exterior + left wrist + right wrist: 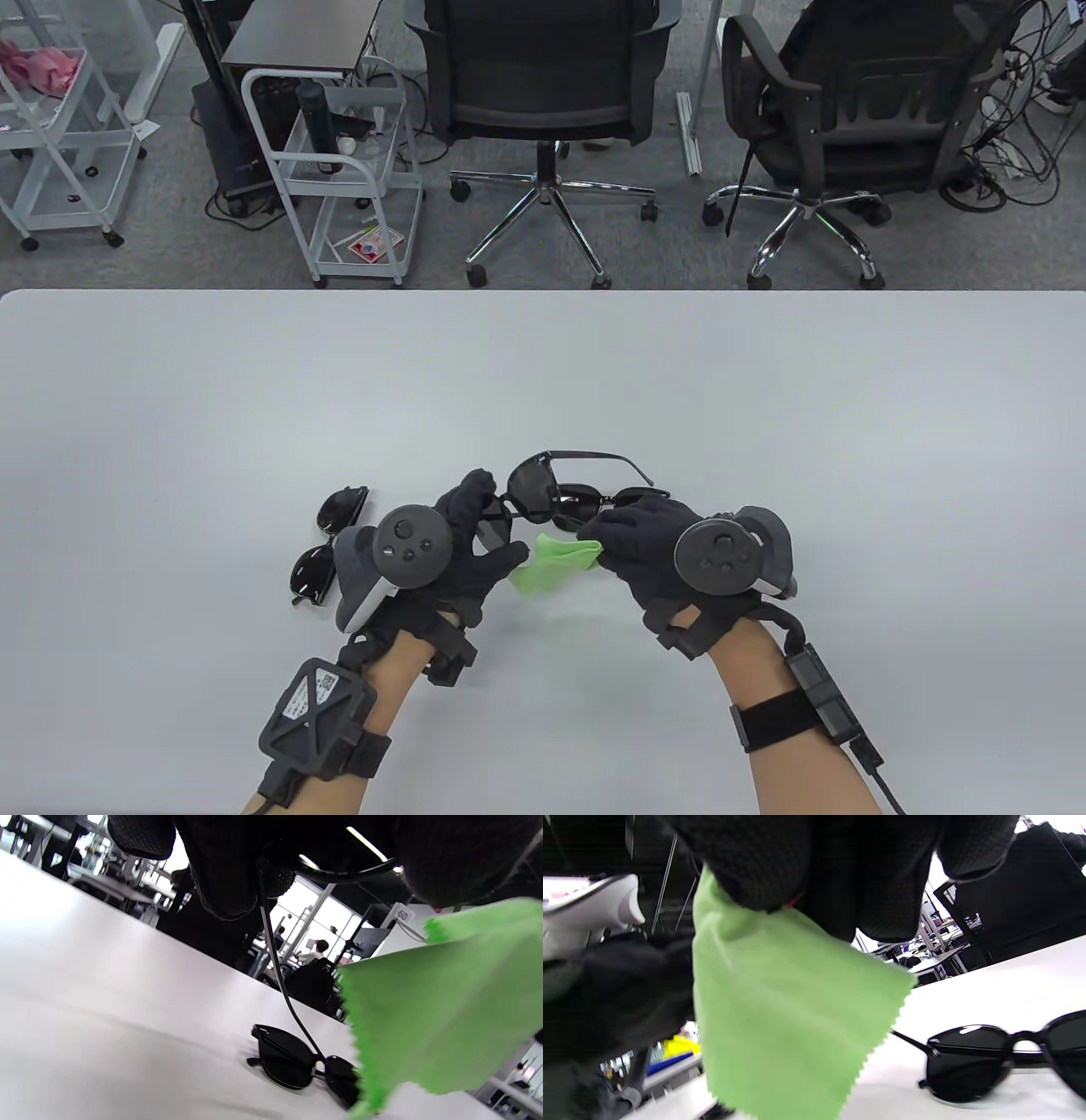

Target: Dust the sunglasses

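Observation:
My left hand (pixel 490 508) pinches a thin-framed pair of sunglasses (pixel 534 488) by its frame and holds it above the table, one temple arm (pixel 275 963) sticking out. My right hand (pixel 604 536) grips a green cloth (pixel 551 564) just right of and below the held lens. The cloth (pixel 445 1005) hangs down between the two hands (pixel 780 1018). I cannot tell whether it touches the lens. A second black pair (pixel 598 499) lies on the table beyond my right hand and shows in both wrist views (pixel 292 1065) (pixel 988 1060).
A third dark pair of sunglasses (pixel 329 543) lies on the white table (pixel 764 407) just left of my left hand. Beyond the table's far edge stand two office chairs (pixel 543 85) and white wire carts (pixel 356 170).

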